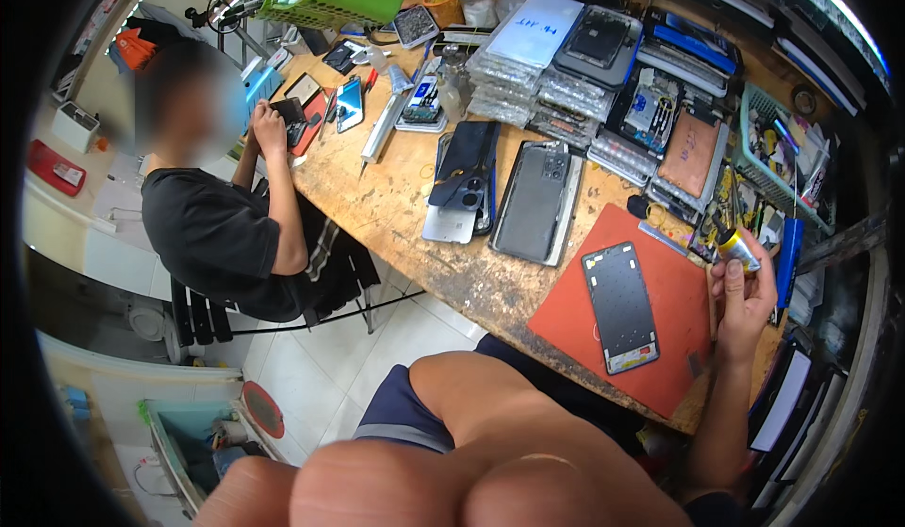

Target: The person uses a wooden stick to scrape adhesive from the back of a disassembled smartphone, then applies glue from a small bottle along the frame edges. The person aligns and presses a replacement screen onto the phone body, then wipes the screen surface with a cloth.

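My right grip point(747, 301) clasps a small yellow-and-silver bottle point(743, 251) between thumb and fingers, dark cap tilted upward, above the counter's point(441, 261) right end. I cannot tell my left grip's state amid the blurred skin near the lens. Just beside my right, a dark phone panel point(623, 305) lies flat on a red mat point(564, 312), likely for cushioning and steadiness; a larger phone point(534, 208) sits beyond the mat, perhaps to keep that surface free.

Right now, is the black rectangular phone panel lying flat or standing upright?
Flat; the panel shows its whole broad face on the orange-red mat.
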A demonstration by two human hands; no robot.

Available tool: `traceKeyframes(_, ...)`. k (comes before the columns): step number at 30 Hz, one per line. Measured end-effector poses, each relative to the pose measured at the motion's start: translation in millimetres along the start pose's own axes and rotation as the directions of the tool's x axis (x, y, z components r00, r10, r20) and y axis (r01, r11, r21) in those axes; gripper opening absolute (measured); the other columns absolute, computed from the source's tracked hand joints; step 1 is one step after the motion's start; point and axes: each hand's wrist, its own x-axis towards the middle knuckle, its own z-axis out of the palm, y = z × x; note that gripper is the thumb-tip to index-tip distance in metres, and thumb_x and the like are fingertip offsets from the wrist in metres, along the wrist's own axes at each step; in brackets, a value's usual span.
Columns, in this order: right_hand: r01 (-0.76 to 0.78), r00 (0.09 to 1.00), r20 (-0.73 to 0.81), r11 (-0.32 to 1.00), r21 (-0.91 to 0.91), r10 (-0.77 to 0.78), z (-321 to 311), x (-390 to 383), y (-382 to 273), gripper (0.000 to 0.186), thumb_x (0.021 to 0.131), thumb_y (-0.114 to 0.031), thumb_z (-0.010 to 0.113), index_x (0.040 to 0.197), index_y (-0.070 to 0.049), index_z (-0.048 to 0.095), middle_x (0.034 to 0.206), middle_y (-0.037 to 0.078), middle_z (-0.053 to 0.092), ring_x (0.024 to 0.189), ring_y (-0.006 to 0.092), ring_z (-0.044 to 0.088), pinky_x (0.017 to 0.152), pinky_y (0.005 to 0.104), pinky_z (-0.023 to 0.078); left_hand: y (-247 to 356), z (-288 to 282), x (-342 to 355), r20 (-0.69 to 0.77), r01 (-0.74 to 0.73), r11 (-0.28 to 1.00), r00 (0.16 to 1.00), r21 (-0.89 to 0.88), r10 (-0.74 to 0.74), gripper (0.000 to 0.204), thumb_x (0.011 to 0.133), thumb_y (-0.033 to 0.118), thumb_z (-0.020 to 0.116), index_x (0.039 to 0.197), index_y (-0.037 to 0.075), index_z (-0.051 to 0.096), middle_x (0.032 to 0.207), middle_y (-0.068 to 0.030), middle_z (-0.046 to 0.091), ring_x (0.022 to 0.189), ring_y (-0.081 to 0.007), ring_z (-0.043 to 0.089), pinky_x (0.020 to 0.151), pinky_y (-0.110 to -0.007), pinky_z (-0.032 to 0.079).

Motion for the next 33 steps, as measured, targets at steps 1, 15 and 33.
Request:
traceKeyframes(1,0.008,1.000,0.001,1.000,0.005,-0.008,1,0,-1,0.044,0.108,-0.018,0.064,0.147,0.001,0.056,0.092,0.003,0.068,0.073,0.0031,0.055,0.064,0.0188,0.044,1,2,-3,-0.009,0.004,1.000,1.000,0.011,-0.004,0.038,0.097,0.031,0.065,0.123,0.003,0.062,0.111,-0.0135,0.065,0.104,-0.0260,0.062,0.090,-0.038,0.051)
traceKeyframes(15,-0.043,0.998,0.041,0.990,0.136,0.038,14,-8,-23,0.026,0.109,-0.021,0.061,0.121,0.002,0.065,0.093,0.001,0.068,0.076,0.0039,0.056,0.067,0.0225,0.047,-6,-87,-124,-0.225,0.270,-0.079,0.570,0.960,-0.790,0.092,0.071,0.028,0.095,0.148,0.006,0.051,0.134,-0.0154,0.061,0.129,-0.0356,0.055,0.114,-0.046,0.035)
traceKeyframes(33,-0.409,0.825,0.520,0.869,0.279,0.221,39,-18,-13,0.032,0.112,-0.029,0.057,0.128,-0.002,0.063,0.083,-0.004,0.059,0.072,0.0031,0.053,0.063,0.0217,0.043,-41,-67,-131,-0.316,0.387,0.133,0.874,0.913,-0.370,0.008,0.094,0.011,0.075,0.095,0.004,0.071,0.085,-0.0055,0.068,0.087,-0.0251,0.061,0.085,-0.037,0.044)
